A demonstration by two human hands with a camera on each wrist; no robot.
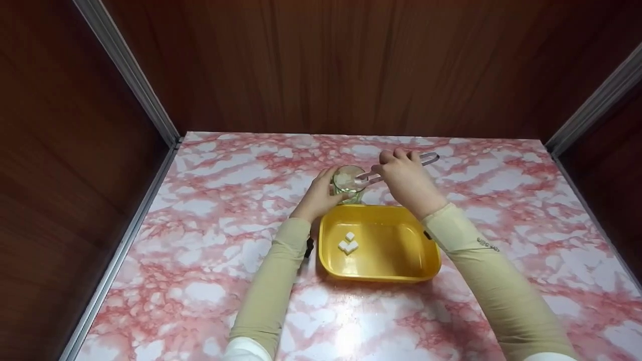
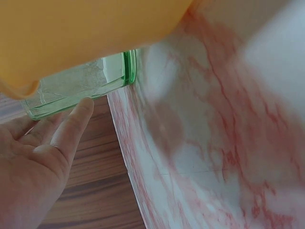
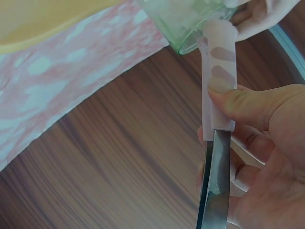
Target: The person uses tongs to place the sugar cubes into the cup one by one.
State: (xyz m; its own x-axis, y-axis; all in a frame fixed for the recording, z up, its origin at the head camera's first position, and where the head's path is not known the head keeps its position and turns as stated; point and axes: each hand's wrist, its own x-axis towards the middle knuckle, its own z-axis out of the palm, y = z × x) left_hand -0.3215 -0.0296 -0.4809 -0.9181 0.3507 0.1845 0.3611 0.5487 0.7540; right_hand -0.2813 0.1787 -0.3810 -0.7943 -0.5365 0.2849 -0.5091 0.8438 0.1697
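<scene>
A green-tinted drinking glass (image 1: 355,198) stands behind the yellow tub, pale white pieces showing inside it. My left hand (image 1: 319,194) holds it from the left side, the thumb in front and the fingers behind; the left wrist view shows that thumb (image 2: 76,126) along the glass wall (image 2: 71,90). With my right hand (image 1: 404,178) I pinch metal tongs (image 3: 217,176) with pale pink tips. The tips (image 3: 220,52) reach into the mouth of the glass (image 3: 178,28) and lie close together; whether they clasp a piece cannot be told.
The yellow tub (image 1: 381,277) sits below both forearms, with several small white cubes (image 1: 348,244) at its left. All of this is on a red-and-white marbled table (image 1: 210,260). Brown wood-grain panels (image 1: 321,65) with metal edge strips (image 1: 135,75) enclose the back and sides.
</scene>
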